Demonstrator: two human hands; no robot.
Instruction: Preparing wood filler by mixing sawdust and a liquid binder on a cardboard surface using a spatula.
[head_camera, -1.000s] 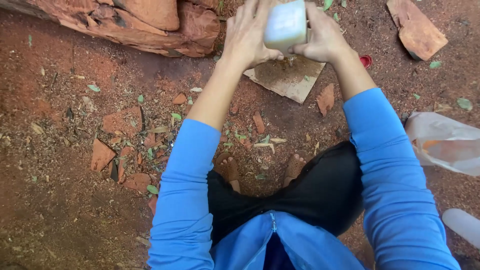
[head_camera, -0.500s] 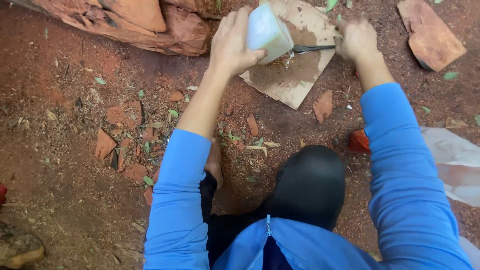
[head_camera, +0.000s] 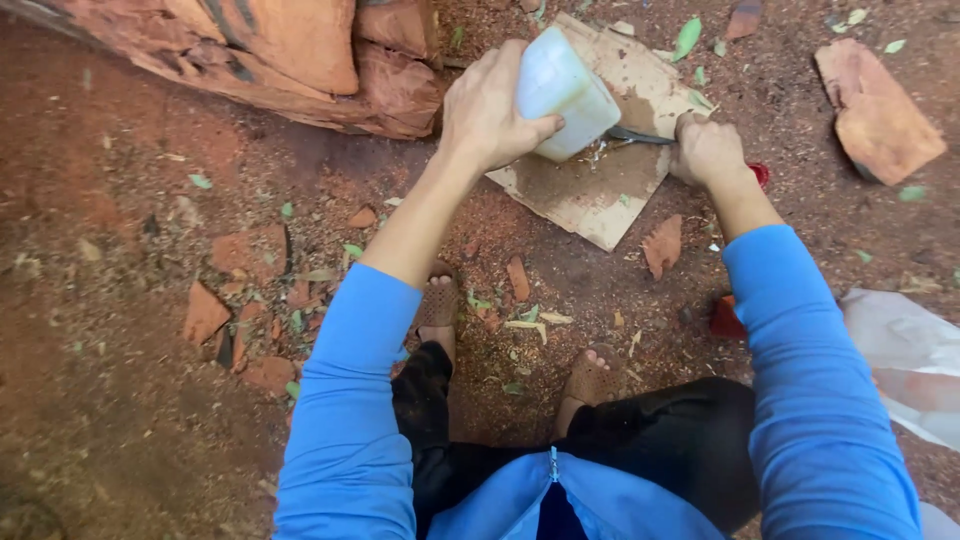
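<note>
1. Now the left hand (head_camera: 490, 105) grips a pale block (head_camera: 567, 80) from its near side, fingers wrapped over it and thumb underneath, holding it tilted above a cardboard sheet (head_camera: 590, 195).
2. Close by, the right hand (head_camera: 706, 148) is closed in a fist around the handle of a dark blade (head_camera: 635, 135), whose tip reaches under the block's lower edge.
3. Half a second ago the right hand sat higher and farther out with the blade lying level; it has since drawn down and in toward the block, and a second ago both hands were clasped on the block together.
4. Judging by that, one hand has taken over the holding while the other works the blade at the block's base; pale bits lie on the cardboard just below.
5. Around the cardboard lie red bark chips (head_camera: 662, 245), green leaves and sawdust on red earth.
6. Farther out, a reddish log (head_camera: 290, 50) runs along the top left, a flat slab (head_camera: 880, 100) lies at top right, and a plastic bag (head_camera: 905, 360) sits at the right edge
</note>
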